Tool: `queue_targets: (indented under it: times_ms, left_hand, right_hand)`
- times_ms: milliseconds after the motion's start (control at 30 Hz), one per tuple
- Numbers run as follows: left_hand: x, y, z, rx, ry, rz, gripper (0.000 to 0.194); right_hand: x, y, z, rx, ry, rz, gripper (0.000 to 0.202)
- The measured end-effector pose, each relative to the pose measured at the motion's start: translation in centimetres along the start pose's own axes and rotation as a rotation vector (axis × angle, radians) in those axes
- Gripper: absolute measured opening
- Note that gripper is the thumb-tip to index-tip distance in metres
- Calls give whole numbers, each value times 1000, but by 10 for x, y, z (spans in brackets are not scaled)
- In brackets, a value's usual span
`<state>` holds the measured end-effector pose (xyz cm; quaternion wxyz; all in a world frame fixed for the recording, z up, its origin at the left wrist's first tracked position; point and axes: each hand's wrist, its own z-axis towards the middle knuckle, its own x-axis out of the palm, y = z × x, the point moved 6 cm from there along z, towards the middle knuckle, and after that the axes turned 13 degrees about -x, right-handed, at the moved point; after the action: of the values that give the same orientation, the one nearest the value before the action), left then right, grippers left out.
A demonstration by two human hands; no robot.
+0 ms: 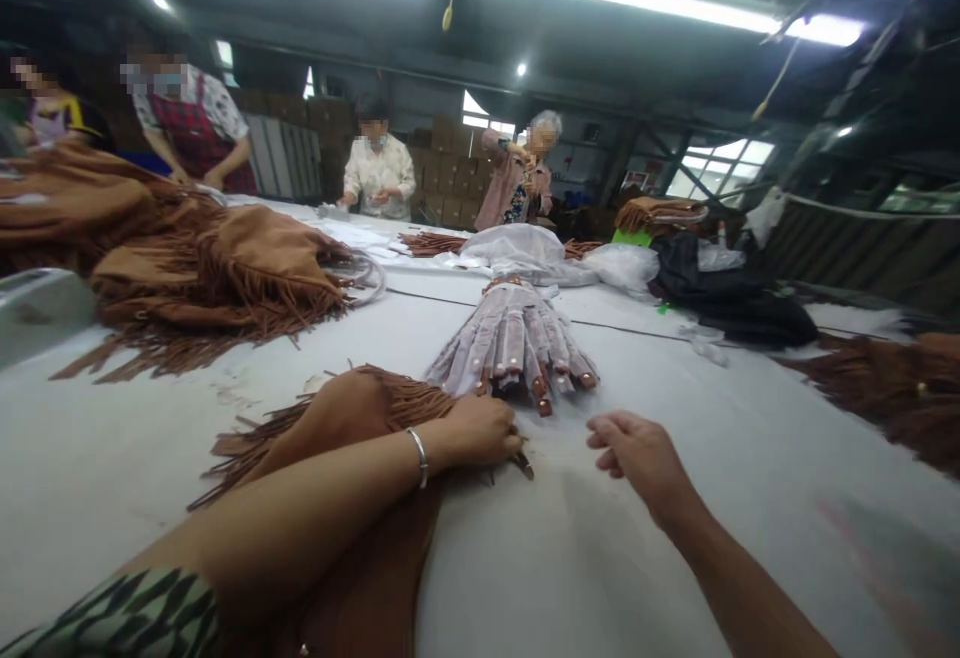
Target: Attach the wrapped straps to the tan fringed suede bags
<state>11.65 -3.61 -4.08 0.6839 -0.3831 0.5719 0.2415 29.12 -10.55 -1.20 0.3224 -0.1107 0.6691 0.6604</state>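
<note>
A brown fringed piece lies on the white table under my left forearm, running down to the bottom edge of the view. My left hand, with a silver bangle at its wrist, is closed on some of its fringe; dark strip ends stick out below the fingers. My right hand hovers to the right, fingers partly curled and apart, nothing between them. Just beyond both hands lies a fanned bundle of wrapped straps with brown ends and metal studs.
Brown fringed goods are heaped at the left beside a pale bin. Clear plastic bags and a black cloth lie across the table. More fringe is at right. Several people stand at the far side.
</note>
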Motion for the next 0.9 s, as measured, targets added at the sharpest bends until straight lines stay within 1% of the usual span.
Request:
queue_targets:
  times_ms: [33, 67, 100, 167, 233, 333, 400, 467, 533, 600, 633, 700, 767, 800, 833, 900]
  left_hand:
    - [3, 2, 1, -12, -15, 5, 29]
    - [5, 3, 2, -24, -33, 10, 30]
    - [7, 4, 3, -35, -53, 15, 31]
    - [9, 6, 3, -47, -87, 19, 30]
    - [11, 6, 3, -51, -113, 16, 28]
    - [11, 5, 3, -54, -142, 5, 26]
    - [12, 5, 4, -46, -157, -7, 25]
    - [13, 5, 4, -26, -164, -22, 25]
    - [15, 6, 4, -2, -165, -43, 27]
    - [15, 7, 3, 17, -167, -70, 28]
    - [14, 8, 2, 27, -169, -86, 29]
    - [8, 6, 0, 62, -180, -110, 28]
    - [-1, -1, -4, 132, -185, -166, 27]
    - [-7, -4, -6, 141, -162, -276, 27]
    - [-11, -7, -7, 117, -118, -439, 27]
    - [-13, -12, -10, -2, 28, -815, 32]
  right_hand:
    - [-10, 1, 20, -12, -59, -54, 24]
    - [-16, 3, 39, -23, -94, -107, 25]
    - [-17, 6, 57, -34, -104, -161, 26]
    - [-9, 13, 89, -46, -77, -292, 26]
    - [6, 20, 112, -64, -17, -436, 26]
    - [25, 30, 131, -110, 77, -614, 25]
    - [30, 37, 138, -138, 132, -697, 25]
    - [27, 43, 142, -156, 181, -765, 22]
    - [17, 49, 141, -162, 224, -830, 16]
    - [2, 57, 132, -164, 259, -904, 16]
    - [-6, 61, 123, -168, 271, -945, 16]
    - [-23, 66, 97, -186, 285, -1027, 14]
    - [-38, 65, 60, -197, 287, -1095, 14]
    - [-44, 61, 38, -196, 285, -1120, 16]
    - [-49, 55, 14, -200, 277, -1136, 19]
    - [-52, 36, -37, -220, 267, -1140, 26]
